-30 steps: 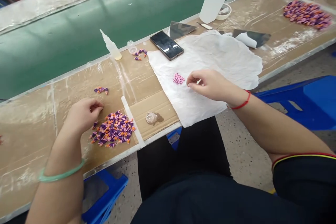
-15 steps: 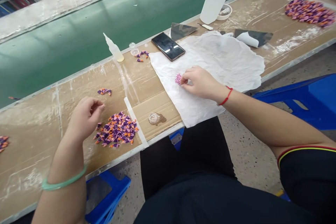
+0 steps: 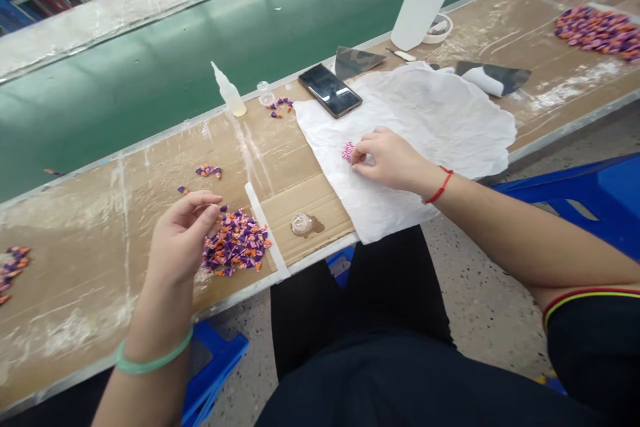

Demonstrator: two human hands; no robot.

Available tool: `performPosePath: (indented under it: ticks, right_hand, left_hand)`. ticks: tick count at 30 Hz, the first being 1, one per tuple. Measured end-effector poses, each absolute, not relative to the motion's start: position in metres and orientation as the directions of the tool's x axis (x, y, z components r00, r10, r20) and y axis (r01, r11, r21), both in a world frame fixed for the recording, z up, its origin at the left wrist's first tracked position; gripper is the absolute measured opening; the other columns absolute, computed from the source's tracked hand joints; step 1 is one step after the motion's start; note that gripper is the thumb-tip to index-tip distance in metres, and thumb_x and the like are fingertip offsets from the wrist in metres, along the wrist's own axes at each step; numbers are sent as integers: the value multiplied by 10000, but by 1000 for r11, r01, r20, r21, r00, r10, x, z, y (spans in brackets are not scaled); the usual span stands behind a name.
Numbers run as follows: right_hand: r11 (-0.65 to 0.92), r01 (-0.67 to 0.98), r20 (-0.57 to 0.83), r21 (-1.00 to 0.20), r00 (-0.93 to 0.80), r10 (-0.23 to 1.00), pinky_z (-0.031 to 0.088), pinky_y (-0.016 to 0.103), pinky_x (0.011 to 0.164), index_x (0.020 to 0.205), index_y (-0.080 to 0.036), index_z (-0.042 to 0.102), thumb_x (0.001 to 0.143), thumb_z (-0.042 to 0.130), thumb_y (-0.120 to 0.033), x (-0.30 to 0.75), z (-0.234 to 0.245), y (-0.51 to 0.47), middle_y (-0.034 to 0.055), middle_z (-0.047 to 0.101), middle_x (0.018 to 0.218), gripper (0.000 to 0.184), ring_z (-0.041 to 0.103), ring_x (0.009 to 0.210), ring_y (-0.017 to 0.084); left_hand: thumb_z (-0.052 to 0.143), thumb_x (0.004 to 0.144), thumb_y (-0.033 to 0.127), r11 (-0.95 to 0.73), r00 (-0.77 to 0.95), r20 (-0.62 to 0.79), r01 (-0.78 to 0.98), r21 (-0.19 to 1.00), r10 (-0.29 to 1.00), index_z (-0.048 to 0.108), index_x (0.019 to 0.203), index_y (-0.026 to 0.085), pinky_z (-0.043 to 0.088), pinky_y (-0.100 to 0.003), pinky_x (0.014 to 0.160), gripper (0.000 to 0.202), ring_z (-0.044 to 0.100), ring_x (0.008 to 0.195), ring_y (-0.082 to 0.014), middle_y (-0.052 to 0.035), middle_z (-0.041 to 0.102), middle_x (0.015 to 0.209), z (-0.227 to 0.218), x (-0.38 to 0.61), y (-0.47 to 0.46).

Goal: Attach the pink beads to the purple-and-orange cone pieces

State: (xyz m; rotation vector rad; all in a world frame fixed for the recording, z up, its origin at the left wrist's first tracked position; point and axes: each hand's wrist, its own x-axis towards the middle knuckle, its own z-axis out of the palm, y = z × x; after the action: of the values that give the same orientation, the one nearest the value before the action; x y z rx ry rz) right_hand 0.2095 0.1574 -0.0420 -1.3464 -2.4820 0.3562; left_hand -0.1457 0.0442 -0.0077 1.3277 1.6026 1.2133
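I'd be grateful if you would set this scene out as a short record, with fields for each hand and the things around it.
Left hand: at the left side of the purple-and-orange pile; whether it grips a piece is unclear
Right hand: thumb and finger at the small pink heap; any hold is hidden
Under pink heap: white sheet
At sheet's far edge: phone
Between pile and sheet: small clear dish
Table's far edge: pointed bottle
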Motion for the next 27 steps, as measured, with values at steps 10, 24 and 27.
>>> performPosePath:
  ticks: [10,24,27]
  right_hand:
    - [603,787,99,-128,-595,798,425,434,791,760,-159,660,867,494,-224,205,-56,161,145,690,823,208,561,837,294]
    - [298,341,95,-891,-503,859,418,345,733,821,-212,569,934,544,-347,180,-21,106,39,578,807,178,520,775,200]
    - [31,-60,58,-998,-542,839,411,297,719,870,-215,574,951,605,-392,158,-10,77,8,517,835,198,477,781,160]
  left_hand:
    - [856,735,386,66,-180,-57,47,997,982,689,855,187,447,-164,472,286,573,561,-94,-2,627,657,-1,-120,22]
    - [762,850,283,-144,-15,145,54,988,989,662,795,185,444,-180,461,151,531,513,-74,13,627,682,7,-82,9]
    - [742,863,244,-193,-16,196,113,975,981,700,783,182,488,-202,532,109,596,579,-99,-7,671,697,10,-57,5]
